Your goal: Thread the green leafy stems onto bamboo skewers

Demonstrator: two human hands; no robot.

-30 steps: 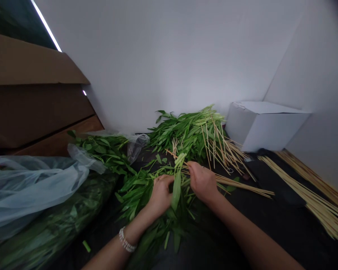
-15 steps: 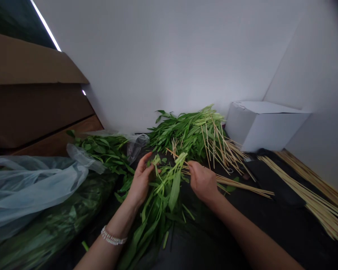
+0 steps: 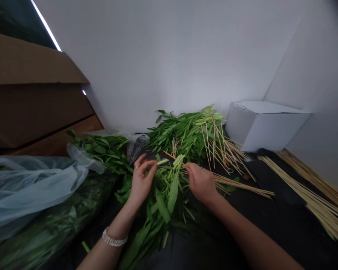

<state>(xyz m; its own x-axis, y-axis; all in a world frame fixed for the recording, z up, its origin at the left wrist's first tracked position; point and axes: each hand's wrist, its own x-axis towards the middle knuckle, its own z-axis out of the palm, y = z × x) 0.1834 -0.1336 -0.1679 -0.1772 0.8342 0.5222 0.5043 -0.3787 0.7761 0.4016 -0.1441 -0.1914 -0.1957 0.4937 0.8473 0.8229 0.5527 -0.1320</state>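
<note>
My left hand [image 3: 141,180] pinches the pale cut end of a green leafy stalk [image 3: 161,162] between thumb and fingers. It wears a bead bracelet at the wrist. My right hand [image 3: 201,182] is closed over a small bunch of leafy green stalks [image 3: 169,195] and a bundle of thin bamboo skewers [image 3: 242,185] that stick out to the right. The leaves of the bunch trail down toward me on the black surface.
A heap of greens pierced by skewers [image 3: 197,131] lies by the white wall. More greens [image 3: 107,150] and a clear plastic bag [image 3: 30,183] lie at left under a cardboard box [image 3: 30,93]. A white box [image 3: 264,123] and loose skewers [image 3: 312,195] are at right.
My left hand rose from the leaf pile, opened beside the bunch, then closed in a pinch on one stalk end. The right hand stayed put.
</note>
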